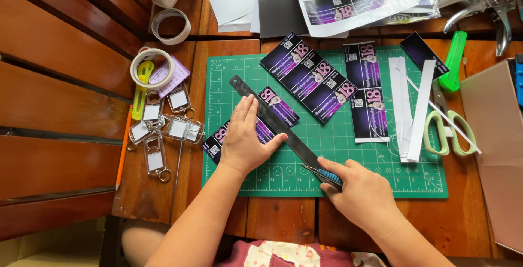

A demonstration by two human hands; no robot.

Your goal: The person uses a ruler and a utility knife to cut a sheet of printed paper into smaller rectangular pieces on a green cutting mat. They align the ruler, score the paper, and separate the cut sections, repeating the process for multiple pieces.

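While the left hand [243, 139] presses flat on one long dark metal ruler [272, 123] over a purple printed card strip [256, 128] at centre frame, the right hand [359, 191] grips one blue-handled craft knife [326, 175] against the ruler's lower end on the green cutting mat [338, 152]; two tape rolls [152, 68] sit upper left.
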